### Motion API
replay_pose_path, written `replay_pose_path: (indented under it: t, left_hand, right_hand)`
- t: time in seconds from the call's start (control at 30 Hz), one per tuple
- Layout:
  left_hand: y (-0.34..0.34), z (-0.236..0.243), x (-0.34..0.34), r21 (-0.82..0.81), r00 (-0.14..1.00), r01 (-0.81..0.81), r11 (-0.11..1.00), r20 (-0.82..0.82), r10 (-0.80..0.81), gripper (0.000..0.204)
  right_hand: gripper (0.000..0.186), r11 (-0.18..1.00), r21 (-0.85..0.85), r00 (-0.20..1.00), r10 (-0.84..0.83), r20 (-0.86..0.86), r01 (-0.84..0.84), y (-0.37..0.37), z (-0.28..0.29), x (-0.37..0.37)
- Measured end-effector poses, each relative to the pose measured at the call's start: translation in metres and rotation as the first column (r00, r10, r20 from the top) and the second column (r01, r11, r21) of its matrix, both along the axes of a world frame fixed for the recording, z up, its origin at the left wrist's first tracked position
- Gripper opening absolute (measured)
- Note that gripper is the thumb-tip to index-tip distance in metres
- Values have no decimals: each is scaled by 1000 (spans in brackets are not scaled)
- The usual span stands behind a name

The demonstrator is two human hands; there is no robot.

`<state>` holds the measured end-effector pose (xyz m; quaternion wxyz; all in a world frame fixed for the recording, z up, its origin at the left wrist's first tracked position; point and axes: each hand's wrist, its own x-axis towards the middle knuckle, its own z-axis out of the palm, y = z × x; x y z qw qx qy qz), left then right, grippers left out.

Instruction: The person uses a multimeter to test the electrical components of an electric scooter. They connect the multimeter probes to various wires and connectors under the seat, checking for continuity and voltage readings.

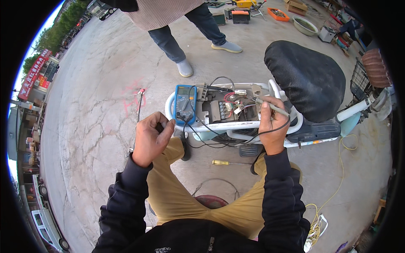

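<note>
My right hand (273, 125) grips a grey test probe (276, 109) like a pen, its tip end over the exposed wiring (236, 105) of a white electric bike (253, 124). A dark cable trails from the probe toward a blue multimeter (185, 103), which lies on the frame's left end. My left hand (152, 137) is curled closed just left of the meter, thumb near its lower edge; whatever the fingers hold, if anything, is hidden. A black probe (219, 88) rests across the compartment, beside a terminal block (220, 111). The black seat (306, 78) stands to the right.
A yellow-handled screwdriver (221, 162) lies on the concrete between my feet. Beyond the bike stands another person (181, 42). A thin lead with a red end (141, 91) lies at left. Farther back are an orange tray (278, 15) and a round basin (305, 26). Yellow cord (314, 230) coils at lower right.
</note>
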<state>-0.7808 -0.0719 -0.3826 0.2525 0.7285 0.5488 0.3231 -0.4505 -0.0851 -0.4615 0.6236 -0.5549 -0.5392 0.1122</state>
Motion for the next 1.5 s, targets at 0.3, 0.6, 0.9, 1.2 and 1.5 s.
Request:
replay_pose_path:
  t: [0.3, 0.6, 0.9, 1.2, 1.5]
  left_hand:
    - [79, 10, -1, 74, 828, 428, 901, -432, -358, 19]
    - [124, 23, 10, -352, 440, 681, 642, -504, -743, 27]
    - [132, 23, 7, -397, 459, 685, 611, -417, -784, 35]
    - [138, 18, 4, -366, 479, 708, 604, -379, -792, 34]
    - [132, 6, 0, -262, 633, 652, 712, -329, -701, 23]
  right_hand:
    - [13, 1000, 18, 1000, 11, 13, -11, 2, -2, -2]
    - [14, 999, -33, 1000, 3, -17, -4, 0, -1, 1]
    - [16, 999, -40, 999, 34, 25, -33, 0, 3, -1]
    - [18, 991, -119, 997, 73, 37, -68, 0, 4, -2]
    - [18, 987, -124, 995, 99, -28, -102, -1, 0, -2]
